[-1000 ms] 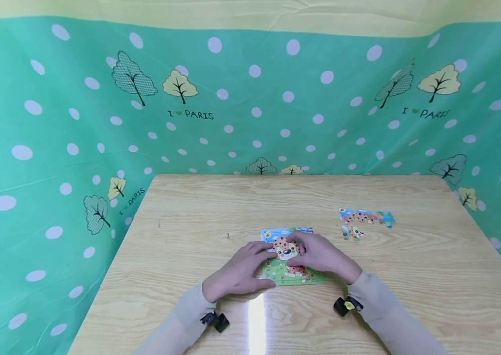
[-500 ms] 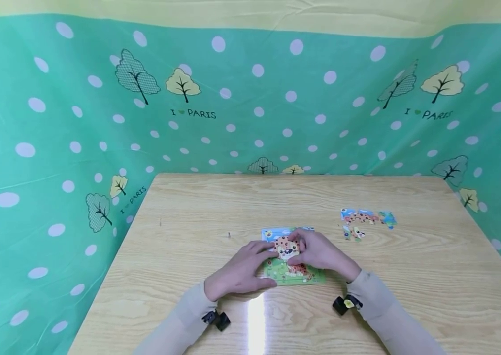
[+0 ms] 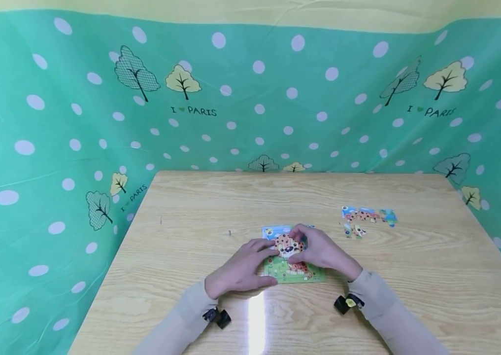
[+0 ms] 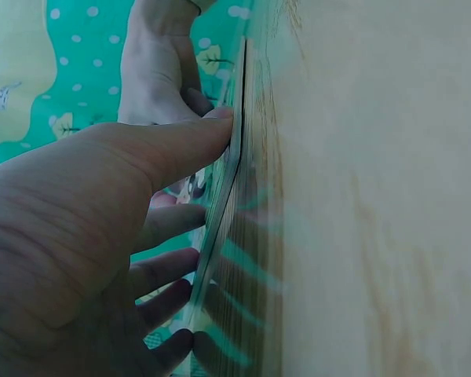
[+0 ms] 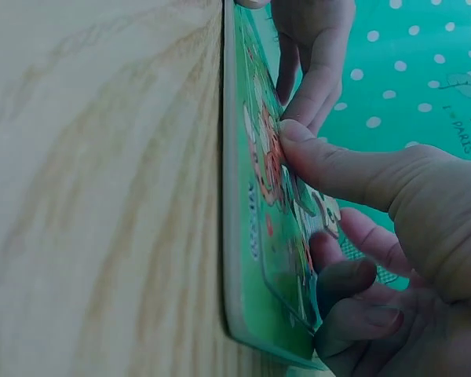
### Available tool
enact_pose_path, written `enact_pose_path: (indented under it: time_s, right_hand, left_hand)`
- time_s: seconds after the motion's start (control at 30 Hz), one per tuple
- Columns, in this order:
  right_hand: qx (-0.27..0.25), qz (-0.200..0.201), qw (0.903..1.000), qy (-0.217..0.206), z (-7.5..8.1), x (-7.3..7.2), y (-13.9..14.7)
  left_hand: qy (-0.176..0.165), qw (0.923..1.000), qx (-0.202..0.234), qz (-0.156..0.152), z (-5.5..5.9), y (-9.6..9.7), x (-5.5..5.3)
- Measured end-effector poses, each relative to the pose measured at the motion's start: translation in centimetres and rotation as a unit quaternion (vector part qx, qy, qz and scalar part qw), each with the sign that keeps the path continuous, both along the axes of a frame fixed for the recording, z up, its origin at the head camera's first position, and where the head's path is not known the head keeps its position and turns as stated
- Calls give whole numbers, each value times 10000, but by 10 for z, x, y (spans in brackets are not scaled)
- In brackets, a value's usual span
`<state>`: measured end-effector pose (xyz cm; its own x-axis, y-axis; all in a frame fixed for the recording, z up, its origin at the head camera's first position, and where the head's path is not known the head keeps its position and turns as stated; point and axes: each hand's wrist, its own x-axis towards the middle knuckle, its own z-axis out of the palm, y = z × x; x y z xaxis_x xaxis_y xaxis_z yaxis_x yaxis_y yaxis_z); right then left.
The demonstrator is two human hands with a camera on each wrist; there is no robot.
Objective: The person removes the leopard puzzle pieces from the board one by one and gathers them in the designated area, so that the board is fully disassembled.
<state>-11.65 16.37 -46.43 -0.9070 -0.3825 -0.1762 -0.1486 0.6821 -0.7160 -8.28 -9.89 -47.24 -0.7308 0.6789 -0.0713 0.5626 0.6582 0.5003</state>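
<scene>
A jigsaw puzzle board (image 3: 294, 278) with a spotted leopard cub on green and blue lies flat on the table. My left hand (image 3: 245, 267) rests at its left side, fingertips on the picture and thumb (image 4: 208, 133) at the near edge. Over the cub's face, my right hand (image 3: 321, 250) pinches a puzzle piece (image 5: 328, 210) between thumb and fingers. That piece stands slightly raised from the board in the right wrist view. The right fingers hide part of the board's upper right.
Several loose puzzle pieces (image 3: 364, 215) lie to the right beyond the board, with a spotted face piece (image 3: 358, 231) nearer. A tiny dark bit (image 3: 229, 232) is on the wooden table (image 3: 179, 222). A green dotted curtain (image 3: 232, 64) hangs behind.
The head view has shifted slightly. My right fingers have tilted a little at the cub's face; the left hand keeps its place on the board.
</scene>
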Motion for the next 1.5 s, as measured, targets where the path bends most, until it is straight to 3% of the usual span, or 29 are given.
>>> enact_pose_path:
  time_s: [0.27,0.6,0.87,1.13,1.5]
  right_hand:
    - [-492,221,9985,63,0,-1,5]
    - [-829,-161,9964,19,-4,-3,14]
    - [-1040,-523,9926,-336,-6,-4,23]
    - [-1015,-837,9911,-217,-6,-1,33]
    - [-1152,-1051,9871,-353,-6,-1,50]
  left_hand:
    - [16,10000,28,-9,-1,0,-1]
    - [21,10000,7,-18,1,0,0]
    - [-59,10000,-9,8,0,0,0]
    - [-199,9998,60,40,-1,0,1]
    - [-109,9999,42,-4,-2,-1,1]
